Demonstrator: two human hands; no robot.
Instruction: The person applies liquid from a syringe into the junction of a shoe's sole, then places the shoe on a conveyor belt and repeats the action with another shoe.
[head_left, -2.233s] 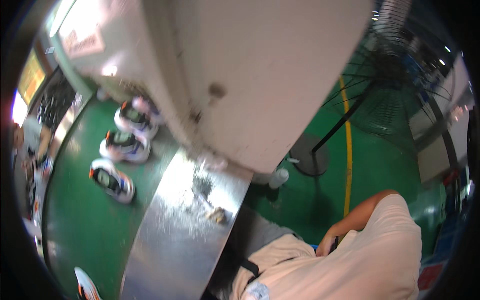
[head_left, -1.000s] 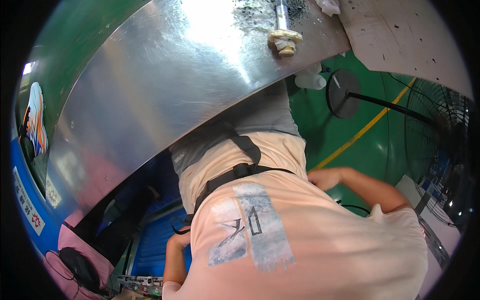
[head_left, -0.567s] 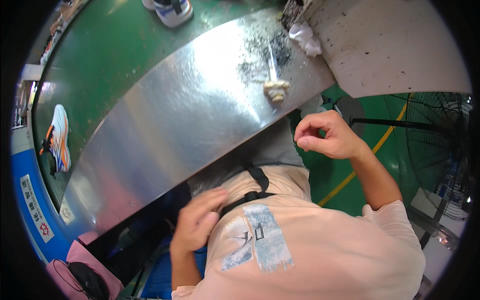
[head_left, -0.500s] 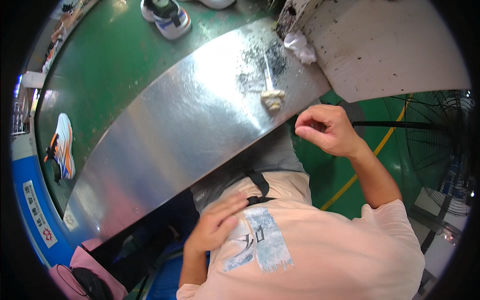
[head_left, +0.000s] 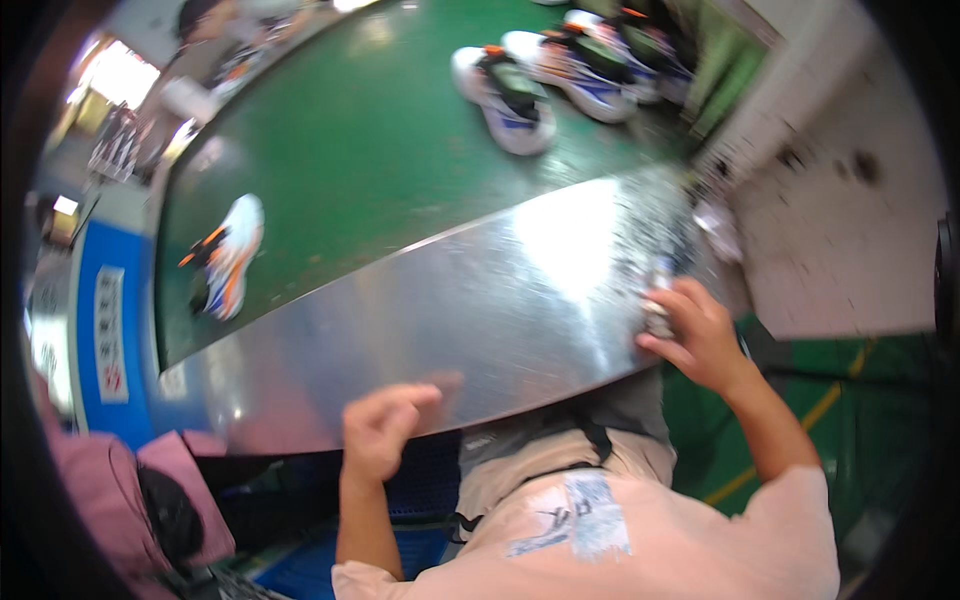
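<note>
My right hand rests at the right end of a shiny metal plate, its thumb and fingers closed around a small lumpy cream-coloured piece with a thin pale handle. The fingers cover part of that piece. Dark smudges mark the metal beside it. My left hand hovers at the plate's near edge, slightly blurred, its fingers loosely bent and apart with nothing visible in them. Beyond the plate, on a green surface, several white sport shoes stand at the back right. A single white and orange shoe lies at the left.
A pale upright panel with dark stains closes off the right, with a crumpled white cloth by its base. A person in a pink garment is close on my left. A blue panel stands beyond the plate's left end.
My right hand has moved onto the metal plate and closed on the cream piece. My left hand has left my shirt for the plate's near edge. The view has shifted, showing more shoes.
</note>
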